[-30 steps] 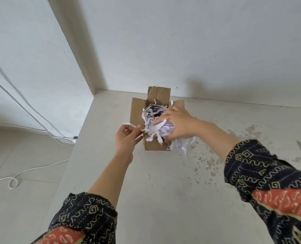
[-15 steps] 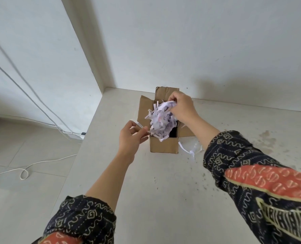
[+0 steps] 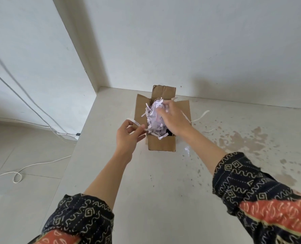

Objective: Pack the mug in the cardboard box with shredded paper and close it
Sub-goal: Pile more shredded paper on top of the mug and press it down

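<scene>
A small cardboard box [image 3: 161, 145] stands on the pale counter with its flaps spread open. A clump of white and lilac shredded paper [image 3: 154, 121] bulges out of its top. My right hand [image 3: 172, 118] reaches over the box and grips the clump from the right. My left hand [image 3: 128, 136] is just left of the box, pinching a single long paper strip [image 3: 134, 122] between thumb and fingers. The mug is hidden; only a dark gap shows inside the box under the paper.
The counter [image 3: 146, 182] meets a white wall right behind the box, and its left edge drops to a tiled floor with white cables [image 3: 16, 176]. Loose paper strips [image 3: 201, 115] lie right of the box. Brown stains [image 3: 242, 140] mark the counter's right side.
My right hand lifted the paper clump from the box's front right side to over the box opening and now holds it lower in the box. The left hand kept its strip.
</scene>
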